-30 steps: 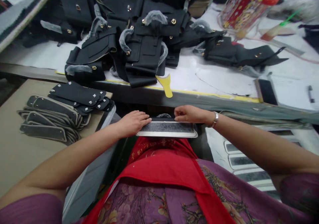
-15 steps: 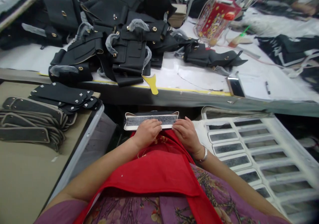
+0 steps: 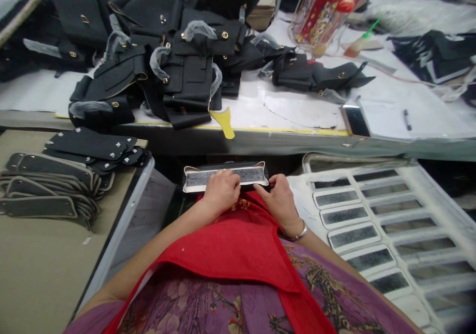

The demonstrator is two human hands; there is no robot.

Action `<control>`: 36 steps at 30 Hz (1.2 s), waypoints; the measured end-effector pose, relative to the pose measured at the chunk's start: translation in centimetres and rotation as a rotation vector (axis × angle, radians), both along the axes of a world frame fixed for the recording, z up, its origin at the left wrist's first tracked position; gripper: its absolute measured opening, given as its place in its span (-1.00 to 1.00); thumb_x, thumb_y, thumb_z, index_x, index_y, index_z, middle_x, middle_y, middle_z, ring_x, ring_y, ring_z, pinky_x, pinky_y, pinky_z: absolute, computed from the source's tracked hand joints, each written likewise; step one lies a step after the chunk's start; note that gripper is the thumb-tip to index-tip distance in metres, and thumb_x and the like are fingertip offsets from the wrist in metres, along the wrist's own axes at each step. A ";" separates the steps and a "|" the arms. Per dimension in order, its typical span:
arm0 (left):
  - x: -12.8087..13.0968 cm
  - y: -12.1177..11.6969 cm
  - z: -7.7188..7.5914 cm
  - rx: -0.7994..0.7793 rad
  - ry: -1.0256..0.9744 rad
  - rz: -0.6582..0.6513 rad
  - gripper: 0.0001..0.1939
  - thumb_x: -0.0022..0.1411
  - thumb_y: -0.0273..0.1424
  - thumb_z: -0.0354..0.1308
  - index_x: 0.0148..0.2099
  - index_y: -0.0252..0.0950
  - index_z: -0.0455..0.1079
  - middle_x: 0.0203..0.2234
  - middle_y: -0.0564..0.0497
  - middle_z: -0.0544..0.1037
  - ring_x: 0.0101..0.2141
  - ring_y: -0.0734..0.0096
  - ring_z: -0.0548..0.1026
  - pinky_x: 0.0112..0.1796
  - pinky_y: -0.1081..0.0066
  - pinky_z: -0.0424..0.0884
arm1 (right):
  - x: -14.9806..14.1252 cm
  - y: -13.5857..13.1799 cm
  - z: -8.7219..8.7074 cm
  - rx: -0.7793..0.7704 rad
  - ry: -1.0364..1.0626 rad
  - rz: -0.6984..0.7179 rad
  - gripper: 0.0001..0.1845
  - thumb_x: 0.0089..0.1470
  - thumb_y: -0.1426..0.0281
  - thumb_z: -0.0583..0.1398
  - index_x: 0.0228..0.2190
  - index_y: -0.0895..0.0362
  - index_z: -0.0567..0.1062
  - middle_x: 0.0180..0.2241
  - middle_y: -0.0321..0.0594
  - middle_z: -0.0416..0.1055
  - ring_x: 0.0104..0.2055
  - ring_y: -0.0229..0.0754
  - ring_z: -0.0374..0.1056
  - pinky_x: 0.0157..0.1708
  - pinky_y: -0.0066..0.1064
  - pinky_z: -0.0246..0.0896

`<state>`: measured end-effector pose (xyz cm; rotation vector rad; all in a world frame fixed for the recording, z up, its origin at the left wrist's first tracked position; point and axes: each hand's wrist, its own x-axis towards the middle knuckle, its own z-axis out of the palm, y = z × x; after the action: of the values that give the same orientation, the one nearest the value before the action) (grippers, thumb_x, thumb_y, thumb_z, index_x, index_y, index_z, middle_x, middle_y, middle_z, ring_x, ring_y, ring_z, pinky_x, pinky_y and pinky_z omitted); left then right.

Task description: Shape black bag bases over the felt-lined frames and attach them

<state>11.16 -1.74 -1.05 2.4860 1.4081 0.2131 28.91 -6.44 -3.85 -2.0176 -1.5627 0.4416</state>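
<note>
A black bag piece (image 3: 193, 179) lies across my lap with its long side facing up. It has pale raw edges around a grey speckled panel. My left hand (image 3: 222, 191) is curled over the middle of this panel, fingertips pressed on it. At the right end, my right hand (image 3: 279, 197) has its thumb against the near edge and its bent fingers just beyond the corner, so the corner sits between them. Beneath both hands is my red apron (image 3: 230, 245). The underside of the piece is hidden.
Black bags (image 3: 193, 71) with wrapped handles crowd the table ahead. Near its edge lie a yellow tool (image 3: 224, 123) and a phone (image 3: 356, 121). Stacked dark pieces (image 3: 48, 185) are on the left board. A white slatted crate (image 3: 394, 215) at right carries several pale-rimmed panels (image 3: 353, 237).
My right hand has drawn its spread fingers in and bent them, with the thumb at the corner. My left hand stays on the panel, fingers slightly shifted. The view has tilted slightly.
</note>
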 end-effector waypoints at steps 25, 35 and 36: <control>-0.2 2.5 -0.1 -0.199 -0.035 -0.005 -0.86 0.18 -0.41 0.02 -0.36 -0.27 0.39 -0.40 -0.02 0.48 -0.29 0.24 0.39 -0.26 0.28 0.30 | -3.5 2.6 1.8 -0.799 1.233 -0.416 -0.68 0.20 0.39 0.07 -0.52 0.26 0.45 -0.60 -0.17 0.48 -0.62 -0.33 0.39 -0.64 -0.58 0.28; -3.5 3.3 0.2 -0.172 -0.117 -0.009 -0.68 0.15 -0.36 0.11 -0.04 -0.33 0.26 -0.21 -0.08 0.41 -0.20 0.23 0.33 -0.19 0.28 0.30 | -5.8 3.2 1.4 -0.767 1.286 -0.372 -0.70 0.18 0.34 0.10 -0.49 0.25 0.46 -0.58 -0.18 0.49 -0.59 -0.33 0.40 -0.58 -0.60 0.29; -4.5 3.4 0.3 -0.161 -0.104 -0.020 -0.68 0.14 -0.33 0.14 -0.06 -0.32 0.27 -0.21 -0.08 0.40 -0.20 0.22 0.32 -0.19 0.27 0.30 | -5.9 3.1 1.5 -0.760 1.280 -0.392 -0.72 0.17 0.34 0.11 -0.49 0.24 0.46 -0.57 -0.18 0.49 -0.58 -0.33 0.41 -0.57 -0.59 0.30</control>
<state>6.66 1.63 -0.77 2.3228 1.3042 0.2133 23.02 -3.29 -2.33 -1.6962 -0.1857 1.8629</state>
